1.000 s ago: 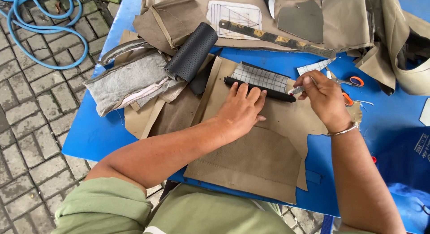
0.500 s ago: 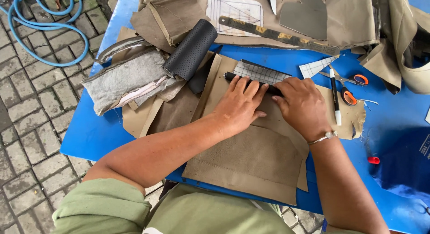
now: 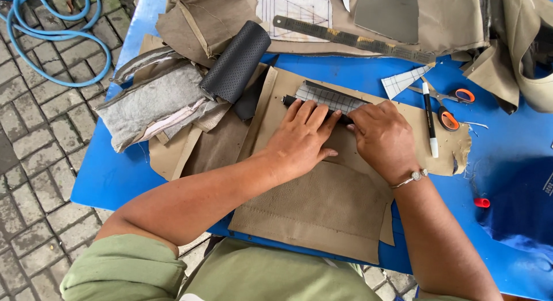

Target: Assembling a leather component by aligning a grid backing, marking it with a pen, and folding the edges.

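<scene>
From the head camera, looking straight down, I see my left hand lying flat, fingers spread and open, on a tan fabric panel in the middle of the blue desk. My right hand lies beside it, palm down, fingers curled loosely over the end of a clear gridded ruler that rests on a black strip at the top of the panel. Neither hand grips anything; both press down.

As I judge it, the panel is cut, with a stitched hem showing along its lower edge, and the ruler is placed on it. I can see no drawn line on the cloth by the ruler. The white marker pen and the orange-handled scissors lie just right of my right hand, untouched.

Around this, the desk is crowded: a black perforated roll and grey felt pieces to the left, more tan cloth with a long dark ruler across the top, a small red cap to the right. The desk stands on grey paving stones, with a blue hose coiled at the upper left.
</scene>
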